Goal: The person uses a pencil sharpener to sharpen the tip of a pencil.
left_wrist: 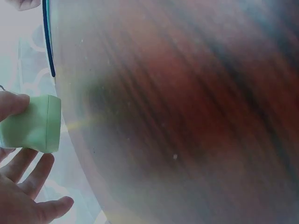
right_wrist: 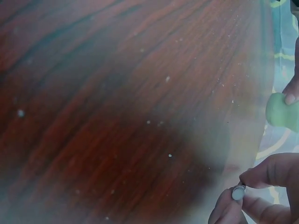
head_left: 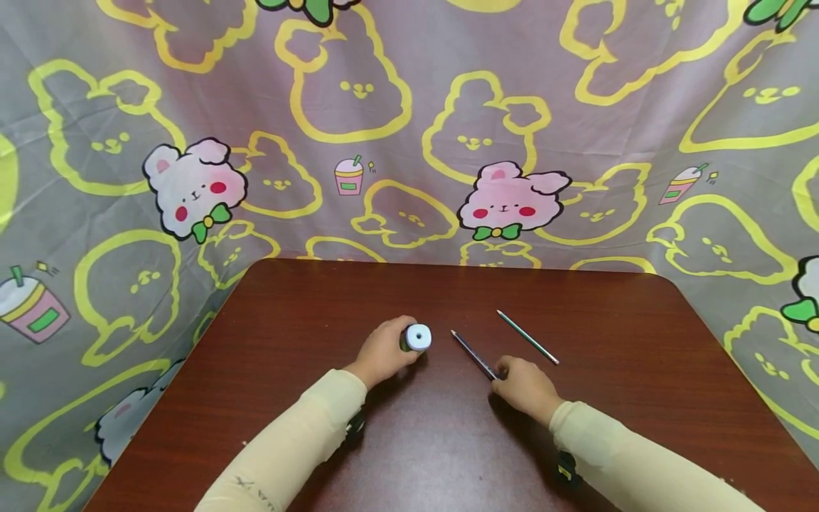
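My left hand [head_left: 385, 353] grips a small pencil sharpener [head_left: 419, 337], its pale face with a dark round hole showing in the head view. From the left wrist view the sharpener [left_wrist: 35, 123] has a light green body, pressed by the thumb on one side, with fingers below. To the right, my right hand [head_left: 526, 387] pinches a dark pencil [head_left: 472, 353] near its back end. The pencil's tip points up and left toward the sharpener, apart from it. In the right wrist view, thumb and fingers close round the pencil's blunt end [right_wrist: 238, 192].
A second, greenish pencil [head_left: 528, 337] lies on the brown table [head_left: 307, 306], beyond and right of the held one. Behind the table's far edge hangs a grey curtain [head_left: 397, 163] with yellow outlines and rabbit prints.
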`<state>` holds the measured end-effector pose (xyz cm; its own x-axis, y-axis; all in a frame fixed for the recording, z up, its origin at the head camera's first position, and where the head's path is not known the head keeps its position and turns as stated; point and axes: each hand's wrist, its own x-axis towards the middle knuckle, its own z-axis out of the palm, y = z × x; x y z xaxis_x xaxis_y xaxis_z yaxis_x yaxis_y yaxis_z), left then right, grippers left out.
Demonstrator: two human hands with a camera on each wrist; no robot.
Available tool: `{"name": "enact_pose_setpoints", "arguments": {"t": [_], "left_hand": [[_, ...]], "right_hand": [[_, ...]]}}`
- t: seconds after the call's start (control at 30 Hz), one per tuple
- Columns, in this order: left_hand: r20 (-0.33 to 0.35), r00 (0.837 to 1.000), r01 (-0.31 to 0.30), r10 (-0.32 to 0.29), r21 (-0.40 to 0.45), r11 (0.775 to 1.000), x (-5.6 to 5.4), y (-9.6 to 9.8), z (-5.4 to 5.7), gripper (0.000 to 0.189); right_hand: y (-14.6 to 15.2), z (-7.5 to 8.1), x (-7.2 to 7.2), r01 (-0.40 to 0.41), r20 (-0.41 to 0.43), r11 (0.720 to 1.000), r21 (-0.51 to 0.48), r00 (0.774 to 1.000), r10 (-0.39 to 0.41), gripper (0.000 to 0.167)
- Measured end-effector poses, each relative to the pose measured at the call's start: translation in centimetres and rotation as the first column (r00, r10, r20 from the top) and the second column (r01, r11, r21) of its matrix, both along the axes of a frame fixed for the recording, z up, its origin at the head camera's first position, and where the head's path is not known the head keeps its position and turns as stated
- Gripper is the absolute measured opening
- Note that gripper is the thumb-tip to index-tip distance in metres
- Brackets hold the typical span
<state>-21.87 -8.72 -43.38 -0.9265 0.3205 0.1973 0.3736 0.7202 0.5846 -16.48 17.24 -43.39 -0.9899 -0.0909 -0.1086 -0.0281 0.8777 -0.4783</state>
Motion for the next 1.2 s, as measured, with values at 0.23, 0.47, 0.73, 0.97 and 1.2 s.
{"name": "enact_pose_setpoints", "arguments": {"t": [0.23,0.47,0.73,0.97,1.2], "left_hand": [[-0.043,0.999,-0.007,0.007,0.008,1.000,0.0,-0.6,0.1,0.047],[-0.055,0.998,-0.008,0.008,-0.001,1.000,0.1,-1.2,0.2,0.049],[-0.087,0.996,0.001,-0.006,-0.057,0.998,0.4,-1.8,0.3,0.052],[-0.146,0.989,0.001,-0.021,-0.137,0.991,0.6,-2.0,0.6,0.051],[-0.238,0.969,0.010,-0.072,-0.251,0.968,1.1,-2.0,1.2,0.051]], "right_hand": [[-0.1,0.5,0.3,-0.003,0.000,0.999,-0.037,1.000,0.003,0.022],[0.5,0.8,0.2,-0.018,-0.056,0.997,-0.074,0.998,0.014,0.021],[1.4,1.2,0.3,-0.093,-0.135,0.988,-0.121,0.988,0.077,0.020],[2.0,1.5,0.4,-0.161,-0.236,0.983,-0.084,0.962,0.137,0.017],[2.3,1.9,0.8,-0.192,-0.328,0.981,-0.017,0.928,0.176,0.017]]}}
